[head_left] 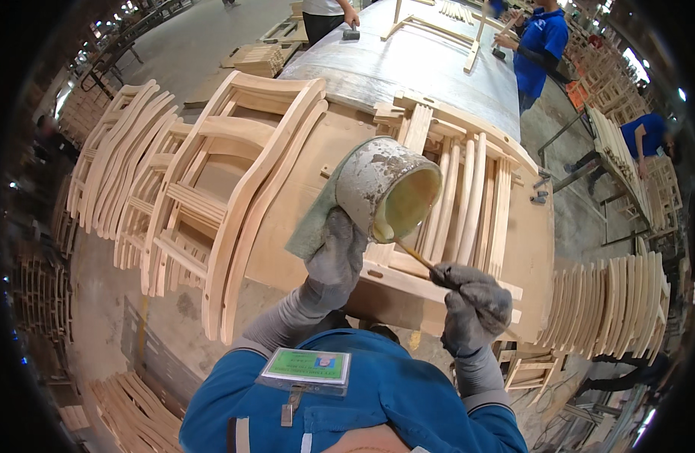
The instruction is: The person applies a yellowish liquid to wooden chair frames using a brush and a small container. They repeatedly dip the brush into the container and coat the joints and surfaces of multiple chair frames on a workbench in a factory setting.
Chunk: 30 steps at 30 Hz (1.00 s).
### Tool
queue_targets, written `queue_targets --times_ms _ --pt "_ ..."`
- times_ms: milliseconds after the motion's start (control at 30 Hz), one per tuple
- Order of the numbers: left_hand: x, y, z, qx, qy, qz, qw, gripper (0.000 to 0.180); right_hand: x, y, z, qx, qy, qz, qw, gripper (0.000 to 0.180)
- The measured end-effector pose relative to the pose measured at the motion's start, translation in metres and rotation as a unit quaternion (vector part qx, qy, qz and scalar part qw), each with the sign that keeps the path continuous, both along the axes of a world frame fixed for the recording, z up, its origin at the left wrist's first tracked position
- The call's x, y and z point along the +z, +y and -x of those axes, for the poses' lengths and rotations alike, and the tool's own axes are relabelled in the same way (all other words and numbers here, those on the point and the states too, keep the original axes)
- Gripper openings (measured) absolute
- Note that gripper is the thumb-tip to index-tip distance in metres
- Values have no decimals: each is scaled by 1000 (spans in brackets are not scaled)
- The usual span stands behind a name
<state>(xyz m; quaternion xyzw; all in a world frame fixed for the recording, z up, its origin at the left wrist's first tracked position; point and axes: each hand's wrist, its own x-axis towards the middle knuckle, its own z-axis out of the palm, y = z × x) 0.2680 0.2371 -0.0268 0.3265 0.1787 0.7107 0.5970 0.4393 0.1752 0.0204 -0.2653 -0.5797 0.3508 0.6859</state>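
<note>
My gloved left hand [336, 249] is closed around a round pot [361, 181], its outside crusted and flaking. The pot is tilted, and its mouth shows a yellowish-green coating or liquid inside. Between my left hand and the pot hangs a greenish cloth [308, 230]. In my gloved right hand [476, 306] is a thin stick [417, 255], its far end at the pot's lower rim; whether it has bristles I cannot tell. Beneath the pot, wooden chair frame parts with curved slats [468, 189] lie on a brown board [535, 241].
Wooden chair back frames [242, 151] lean together on the left. More curved parts [608, 306] stand in a row at the right. Beyond the board is a pale worktable [340, 68], with two people at its far side. Another person [649, 134] bends over a bench at far right.
</note>
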Motion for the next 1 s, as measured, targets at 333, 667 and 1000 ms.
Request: queue_targets --times_ms 333,667,1000 --pt "-47 70 76 26 -51 164 985 41 29 170 6 -101 32 186 977 15" --pt "-68 103 142 77 -27 220 972 40 -19 383 -63 -215 -118 253 936 23" --pt "-74 119 159 97 -14 243 965 42 -45 411 -73 -240 -140 259 925 22"
